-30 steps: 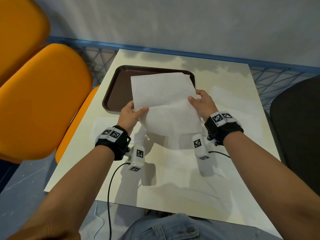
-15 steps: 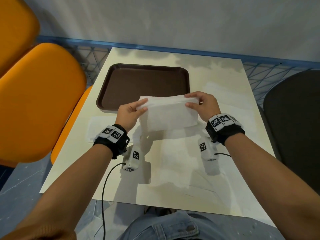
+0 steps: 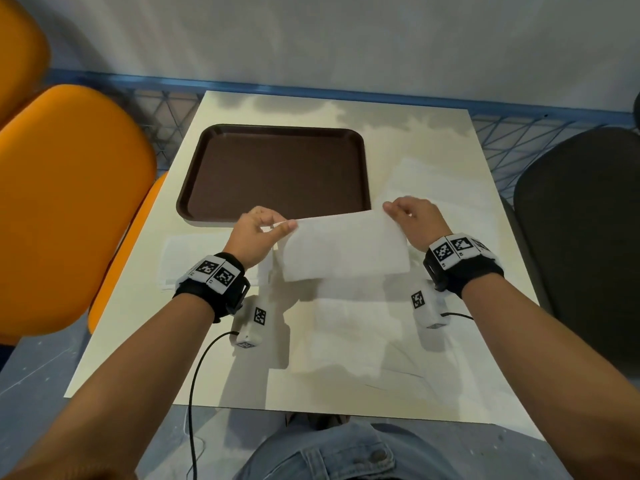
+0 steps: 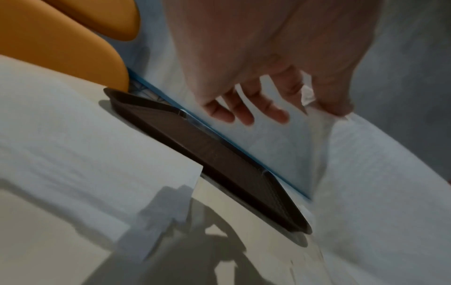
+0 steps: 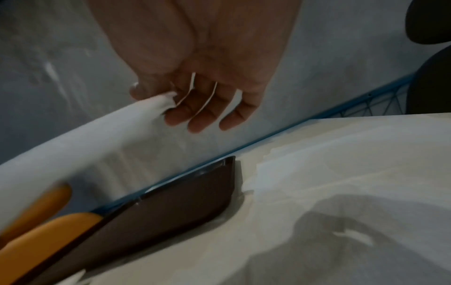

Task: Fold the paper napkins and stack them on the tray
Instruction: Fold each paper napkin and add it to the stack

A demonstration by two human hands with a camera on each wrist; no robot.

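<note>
Evidently my left hand and right hand each pinched a top corner of the folded napkin, hung between them just short of the tray, keeping edges aligned.

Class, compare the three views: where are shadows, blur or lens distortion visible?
Head view: sharp; forearm shadows fall on the table, whose edges bow from the wide lens. Left wrist view: dim, the held napkin smeared. Right wrist view: dim, soft; a shadow beside the tray.
</note>
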